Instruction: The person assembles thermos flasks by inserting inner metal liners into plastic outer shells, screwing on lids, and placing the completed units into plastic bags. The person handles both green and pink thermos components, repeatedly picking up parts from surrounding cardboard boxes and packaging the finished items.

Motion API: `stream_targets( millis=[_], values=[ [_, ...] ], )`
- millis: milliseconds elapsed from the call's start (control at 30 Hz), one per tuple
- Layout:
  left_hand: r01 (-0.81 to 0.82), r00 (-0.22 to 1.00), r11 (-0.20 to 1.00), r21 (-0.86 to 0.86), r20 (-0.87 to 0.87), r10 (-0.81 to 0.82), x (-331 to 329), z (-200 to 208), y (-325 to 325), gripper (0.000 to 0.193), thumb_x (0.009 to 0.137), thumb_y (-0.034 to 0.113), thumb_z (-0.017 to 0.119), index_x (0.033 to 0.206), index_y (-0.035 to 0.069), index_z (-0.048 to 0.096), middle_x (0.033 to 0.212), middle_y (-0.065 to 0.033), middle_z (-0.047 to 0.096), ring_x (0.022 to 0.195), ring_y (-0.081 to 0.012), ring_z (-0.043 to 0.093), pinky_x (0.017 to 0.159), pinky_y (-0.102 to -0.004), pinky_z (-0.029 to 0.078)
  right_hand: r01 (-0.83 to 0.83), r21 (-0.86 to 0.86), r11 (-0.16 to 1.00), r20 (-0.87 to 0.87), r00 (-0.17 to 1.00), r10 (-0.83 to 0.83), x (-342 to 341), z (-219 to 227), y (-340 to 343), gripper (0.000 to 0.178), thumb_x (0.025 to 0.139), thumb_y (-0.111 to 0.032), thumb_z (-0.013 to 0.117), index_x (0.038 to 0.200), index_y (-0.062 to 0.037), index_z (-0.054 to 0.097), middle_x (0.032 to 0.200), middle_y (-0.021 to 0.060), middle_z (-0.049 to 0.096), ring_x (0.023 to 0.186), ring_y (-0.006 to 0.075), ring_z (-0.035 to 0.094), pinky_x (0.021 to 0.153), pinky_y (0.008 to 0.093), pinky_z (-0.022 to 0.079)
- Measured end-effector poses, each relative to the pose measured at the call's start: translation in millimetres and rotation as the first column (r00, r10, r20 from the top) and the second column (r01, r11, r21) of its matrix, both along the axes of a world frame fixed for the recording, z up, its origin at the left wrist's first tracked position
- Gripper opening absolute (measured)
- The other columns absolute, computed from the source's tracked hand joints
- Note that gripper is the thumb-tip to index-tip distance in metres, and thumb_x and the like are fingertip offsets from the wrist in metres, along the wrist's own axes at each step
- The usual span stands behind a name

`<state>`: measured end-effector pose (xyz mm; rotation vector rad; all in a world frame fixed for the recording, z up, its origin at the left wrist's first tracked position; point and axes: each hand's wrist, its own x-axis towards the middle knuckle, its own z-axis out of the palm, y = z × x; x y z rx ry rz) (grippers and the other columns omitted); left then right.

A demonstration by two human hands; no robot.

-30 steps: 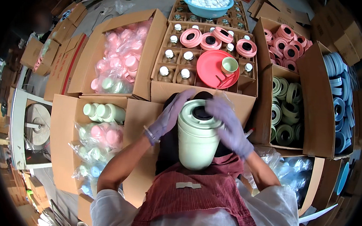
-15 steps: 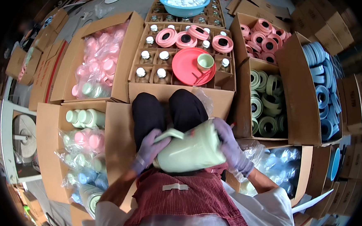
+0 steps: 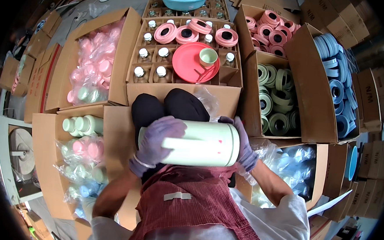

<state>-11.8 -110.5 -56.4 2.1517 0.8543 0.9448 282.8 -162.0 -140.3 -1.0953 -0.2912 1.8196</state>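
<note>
A pale green thermos jug [image 3: 206,140] lies on its side above my lap, its handle facing up toward me. My left hand [image 3: 159,138], in a thin purple glove, is closed round the left end by the handle. At the opposite end, my gloved right hand [image 3: 244,143] grips the rim, with some fingers hidden behind the jug. Small red marks show on the jug's side. Past my knees, a red plate [image 3: 188,69] holds a small pale green cup [image 3: 208,56] on top of a divided carton.
The divided carton [image 3: 185,93] contains glass bottles with white caps, with pink rings [image 3: 186,35] on top. A blue basin [image 3: 184,4] of white caps stands behind. Boxes of green rings [image 3: 279,123], blue rings [image 3: 336,91] and bagged pink parts [image 3: 92,65] flank my knees.
The jug has turned from a tilt to lie level, and its handle has rolled toward me. Both hands have moved up slightly with it. The view has shifted a little.
</note>
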Motion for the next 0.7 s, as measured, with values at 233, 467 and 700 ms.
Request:
stream_targets(
  millis=[233, 467, 700],
  values=[
    [-0.085, 0.996, 0.643, -0.762, -0.046, 0.076, -18, -17, 0, 0.024, 0.092, 0.013, 0.056, 0.105, -0.003, 0.069, 0.101, -0.0096, 0.072, 0.090, -0.0095, 0.064, 0.081, -0.0287, 0.051, -0.710, 0.681, 0.181, 0.726, 0.621, -0.296, 1, 114, 15, 0.071, 0.095, -0.055, 0.043, 0.143, -0.0024, 0.040, 0.144, 0.0251, 0.038, 0.136, 0.0368, 0.033, 0.115, 0.0438, 0.020],
    [0.042, 0.990, 0.979, 0.200, -0.139, -0.015, 22, 25, 10, 0.029, 0.080, 0.006, 0.053, 0.104, -0.002, 0.067, 0.100, -0.0128, 0.071, 0.103, -0.0275, 0.066, 0.099, -0.0393, 0.048, 0.253, 0.221, 0.942, -0.105, 0.966, -0.235, -13, -34, -19, 0.041, 0.104, -0.029, 0.040, 0.140, -0.0094, 0.045, 0.127, 0.0066, 0.058, 0.112, 0.0197, 0.060, 0.097, 0.0320, 0.049],
    [0.051, 0.947, 0.897, -0.438, -0.263, -0.182, -19, -18, 19, 0.021, 0.088, 0.015, 0.057, 0.101, 0.002, 0.067, 0.091, -0.0125, 0.070, 0.084, -0.0245, 0.069, 0.074, -0.0313, 0.052, -0.653, 0.690, 0.311, 0.723, 0.618, -0.309, -9, 130, 15, 0.065, 0.082, -0.038, 0.064, 0.136, -0.0037, 0.049, 0.145, 0.0249, 0.035, 0.136, 0.0413, 0.032, 0.113, 0.0501, 0.024]
  ],
)
